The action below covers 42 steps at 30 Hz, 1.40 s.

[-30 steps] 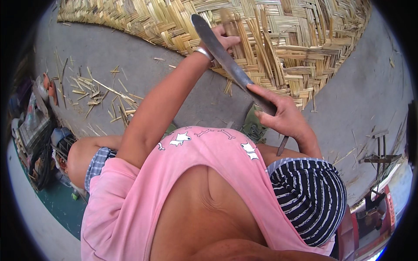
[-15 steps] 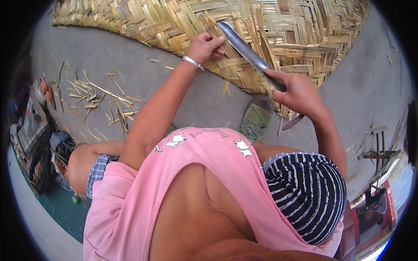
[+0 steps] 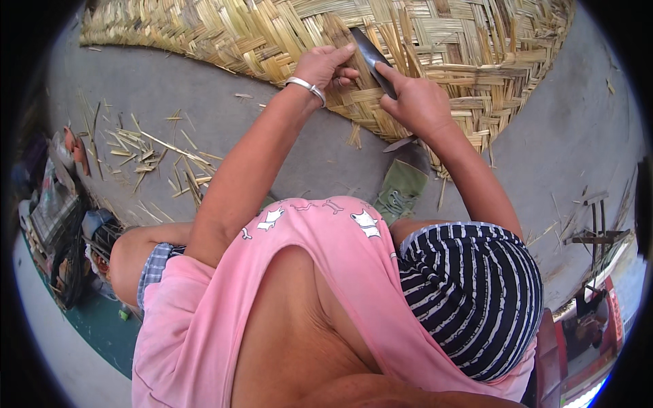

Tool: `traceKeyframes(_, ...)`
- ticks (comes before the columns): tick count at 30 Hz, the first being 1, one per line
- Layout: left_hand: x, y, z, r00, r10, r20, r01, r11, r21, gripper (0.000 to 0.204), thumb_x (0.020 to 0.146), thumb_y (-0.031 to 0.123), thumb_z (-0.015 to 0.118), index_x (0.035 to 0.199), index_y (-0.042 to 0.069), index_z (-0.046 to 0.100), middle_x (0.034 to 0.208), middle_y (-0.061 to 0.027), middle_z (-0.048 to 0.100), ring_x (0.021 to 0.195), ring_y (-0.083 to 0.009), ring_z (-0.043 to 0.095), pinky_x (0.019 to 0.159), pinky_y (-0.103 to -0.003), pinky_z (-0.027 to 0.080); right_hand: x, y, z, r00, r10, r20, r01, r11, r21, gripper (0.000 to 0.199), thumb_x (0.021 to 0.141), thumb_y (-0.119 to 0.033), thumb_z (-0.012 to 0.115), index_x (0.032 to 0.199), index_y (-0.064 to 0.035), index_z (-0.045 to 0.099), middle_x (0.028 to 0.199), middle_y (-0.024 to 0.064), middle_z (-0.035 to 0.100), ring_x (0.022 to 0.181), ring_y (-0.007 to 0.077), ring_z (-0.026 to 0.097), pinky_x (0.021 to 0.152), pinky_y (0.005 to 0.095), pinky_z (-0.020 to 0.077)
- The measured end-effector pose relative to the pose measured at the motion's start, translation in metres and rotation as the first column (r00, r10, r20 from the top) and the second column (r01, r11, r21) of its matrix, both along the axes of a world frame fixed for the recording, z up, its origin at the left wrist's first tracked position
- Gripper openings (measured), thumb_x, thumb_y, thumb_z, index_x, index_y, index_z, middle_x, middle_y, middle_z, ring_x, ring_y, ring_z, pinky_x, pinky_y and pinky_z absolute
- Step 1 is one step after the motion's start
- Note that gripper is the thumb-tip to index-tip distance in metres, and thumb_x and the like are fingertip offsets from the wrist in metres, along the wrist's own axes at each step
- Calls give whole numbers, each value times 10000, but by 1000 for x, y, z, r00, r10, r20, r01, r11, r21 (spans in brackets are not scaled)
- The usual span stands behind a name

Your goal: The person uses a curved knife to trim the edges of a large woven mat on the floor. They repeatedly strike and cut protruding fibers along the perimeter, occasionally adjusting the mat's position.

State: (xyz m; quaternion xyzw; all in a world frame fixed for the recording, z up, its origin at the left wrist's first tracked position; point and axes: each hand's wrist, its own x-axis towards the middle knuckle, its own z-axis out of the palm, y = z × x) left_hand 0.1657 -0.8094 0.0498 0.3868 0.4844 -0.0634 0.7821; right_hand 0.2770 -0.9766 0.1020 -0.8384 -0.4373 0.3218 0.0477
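Observation:
A large mat point(image 3: 476, 41) woven from flat, straw-coloured strips lies in front of me. My left hand point(image 3: 326, 68), with a silver bangle at its wrist, is closed at the mat's near edge. Its thumb and forefinger pinch a brownish strip point(image 3: 338, 30). Just right of it, my right hand point(image 3: 418, 105) grips a long, trough-shaped metal tool point(image 3: 371, 53), its forefinger laid along the metal. The tool slants away to the left over the weave; whether its tip is under a strip I cannot tell. A brown, curved end shows below my right hand.
Cut strip pieces point(image 3: 146, 153) lie scattered on the grey floor to the left. My green shoe point(image 3: 403, 187) is close to the mat's near edge. Bags and odds and ends point(image 3: 58, 211) are heaped at the far left. A dark metal frame point(image 3: 597, 234) stands at the right.
My right hand has moved left and away from me, closer to my left hand. Less of the metal tool shows ahead of it. My left hand has barely moved.

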Motion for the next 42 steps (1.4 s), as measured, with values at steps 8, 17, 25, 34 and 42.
traceKeyframes(8, -1, -6, 6, 995, -35, -89, 12, 970, -243, 153, 903, 204, 681, 917, 61, 628, 750, -41, 663, 560, -113, 656, 462, -227, 543, -8, -4, -9, 997, 30, 68, -29, 999, -20, 627, 804, -329, 644, 1401, -334, 455, 795, 132, 691, 720, 329, 679, 644, 460, 550)
traceKeyframes(17, 17, -6, -4, 984, -7, -178, 28, 993, 116, 321, 847, 301, 746, 935, 7, 651, 836, -63, 681, 678, -147, 683, 484, -238, 521, -11, -8, -15, 993, 61, 101, -64, 998, 26, 622, 802, -303, 644, 1397, -307, 464, 788, 120, 693, 695, 313, 682, 618, 439, 551)
traceKeyframes(25, 20, 12, 9, 556, -438, -706, 801, 58, 595, 650, 707, 700, 676, 807, 57, 690, 769, -188, 688, 744, -340, 681, 662, -435, 532, -15, -21, 5, 987, 79, 141, -73, 996, -48, 612, 790, -250, 646, 1380, -264, 485, 758, 120, 686, 682, 314, 678, 617, 447, 545)
traceKeyframes(34, 8, 3, -13, 676, -325, -661, 716, 78, 694, 590, 755, 663, 671, 784, 74, 664, 719, -139, 674, 700, -300, 661, 661, -415, 515, 56, -130, 95, 880, -90, -467, 15, 987, -163, 630, 756, -131, 648, 1374, -162, 529, 1017, 147, 698, 913, 210, 677, 812, 347, 521)
traceKeyframes(42, 27, -35, 5, 984, -101, 147, 18, 874, 486, 303, 852, 115, 652, 1110, -32, 595, 811, -70, 659, 591, -127, 623, 509, -277, 529, 66, -145, 77, 254, -373, -893, 593, 789, -161, 686, 725, -113, 674, 1386, -39, 503, 1106, 18, 619, 620, 2, 399, 495, 170, 300)
